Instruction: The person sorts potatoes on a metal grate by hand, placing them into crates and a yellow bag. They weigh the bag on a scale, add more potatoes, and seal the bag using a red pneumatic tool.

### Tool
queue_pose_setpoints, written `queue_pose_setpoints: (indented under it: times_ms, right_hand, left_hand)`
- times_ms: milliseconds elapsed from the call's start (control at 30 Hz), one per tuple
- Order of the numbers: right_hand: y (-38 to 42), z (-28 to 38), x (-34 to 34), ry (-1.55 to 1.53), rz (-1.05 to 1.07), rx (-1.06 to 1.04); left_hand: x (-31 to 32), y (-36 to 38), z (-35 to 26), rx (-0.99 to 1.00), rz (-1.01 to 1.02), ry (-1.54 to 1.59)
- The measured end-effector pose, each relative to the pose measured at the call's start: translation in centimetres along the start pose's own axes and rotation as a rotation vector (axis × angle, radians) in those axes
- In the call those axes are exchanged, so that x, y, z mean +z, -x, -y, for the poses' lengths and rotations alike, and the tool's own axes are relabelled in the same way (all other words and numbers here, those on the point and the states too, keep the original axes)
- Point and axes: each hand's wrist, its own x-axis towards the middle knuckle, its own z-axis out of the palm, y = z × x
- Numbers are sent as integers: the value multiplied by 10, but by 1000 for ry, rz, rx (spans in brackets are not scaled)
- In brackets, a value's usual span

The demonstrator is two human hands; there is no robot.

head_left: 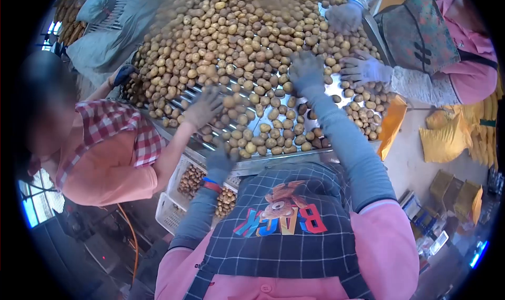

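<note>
My left hand (221,162), in a grey glove, is at the near metal edge of a sorting table, with potatoes just beyond its fingertips. Its fingers are slightly blurred but look apart, and I see nothing held in them. Further out, my right hand (306,71) lies over the heap of potatoes (231,47) in the middle. That glove has its fingers spread on the potatoes, palm down. Between my arms, loose potatoes (273,134) lie on a pale surface beside a slatted metal grate (234,125).
A person in a checked apron (113,123) reaches in from the left, with a gloved hand (205,108) over the grate. Another person's gloved hands (363,68) work at the right. Below the near edge stands a white crate (171,216) holding small potatoes. Yellow sacks (447,139) lie on the right.
</note>
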Motion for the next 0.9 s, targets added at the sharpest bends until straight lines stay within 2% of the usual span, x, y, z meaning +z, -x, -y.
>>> queue_pose_setpoints:
  times_ms: [33,67,100,133,167,200,267,300,333,367,400,433,467,500,533,567,600,633,667,700,733,800,833,900]
  right_hand:
    - [20,28,-13,19,110,-114]
    - [50,43,-6,-239,-95,-377]
    - [73,59,-1,1,236,-523]
    - [112,57,-4,-171,55,-754]
    - [137,43,13,-214,275,-954]
    - [142,22,24,-215,282,-965]
    - [146,-21,33,62,315,-916]
    - [137,-42,31,54,261,-768]
    - [121,-58,30,45,205,-614]
    - [106,-67,30,50,199,-606]
    - [92,-77,29,99,182,-450]
    - [78,-87,27,152,167,-297]
    - [66,-95,26,201,152,-143]
    - [55,-94,26,208,155,-137]
    - [42,-84,27,33,148,30]
    - [36,-70,28,-141,135,198]
    - [38,-51,40,49,140,182]
    - [45,-40,53,-19,105,128]
    - [54,-14,30,43,291,10]
    - [71,1,29,39,282,-28]
    - [84,5,27,81,396,-93]
    - [104,-26,22,52,334,-413]
    - [105,-53,26,102,342,-406]
    - [96,-91,39,213,276,-308]
  left_hand:
    - [0,7,-22,3,-27,26]
    - [-1,12,-40,7,-54,50]
    - [-2,16,-58,0,-56,57]
    - [-4,18,-74,28,-63,75]
    - [-4,19,-79,53,-70,93]
    - [1,21,-74,41,-69,98]
    - [15,22,-63,377,57,330]
    - [14,17,-52,483,144,522]
    - [7,7,-38,622,-124,441]
    - [-2,-10,-26,761,-394,352]
    - [-21,-20,-22,595,-667,357]
    - [-21,-43,-2,416,-823,316]
    - [-30,-66,6,78,-853,332]
    - [-14,-95,29,-217,-764,212]
    - [-4,-113,26,-210,-758,213]
    - [3,-129,18,-194,-554,226]
    - [7,-137,7,-179,-352,237]
    - [-1,-113,-39,-214,-414,4]
    - [2,-100,-52,-42,-455,21]
    - [1,-85,-63,10,-398,34]
    - [1,-72,-66,59,-340,49]
    - [20,-51,-40,307,-286,210]
    - [15,-35,-29,341,-203,198]
    - [13,-9,5,317,-258,88]
